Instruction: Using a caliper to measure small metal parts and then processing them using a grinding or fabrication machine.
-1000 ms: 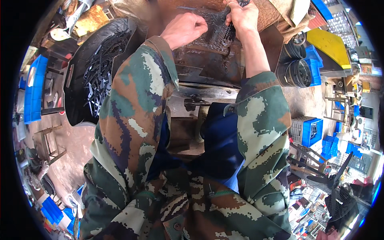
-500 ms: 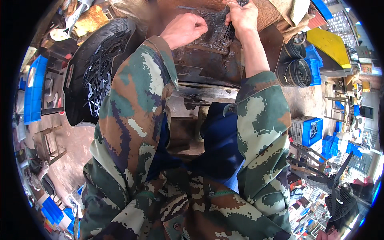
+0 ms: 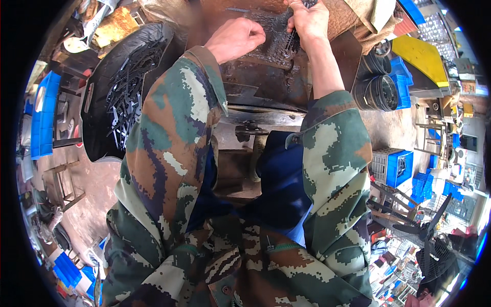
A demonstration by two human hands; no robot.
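Left hand (image 3: 234, 39): fingers curled in, thumb meeting forefinger; contents hidden.
Right hand (image 3: 310, 21): fingers wrapped round black piece (image 3: 293, 42).
Tub (image 3: 95, 110): dark strips (image 3: 124, 105).

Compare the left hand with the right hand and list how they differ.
The right hand grips a dark ridged object; the left hand is curled with nothing visible in it. The right hand is nearer the picture's top edge; the left hand is lower. Both are bare and emerge from camouflage sleeves.
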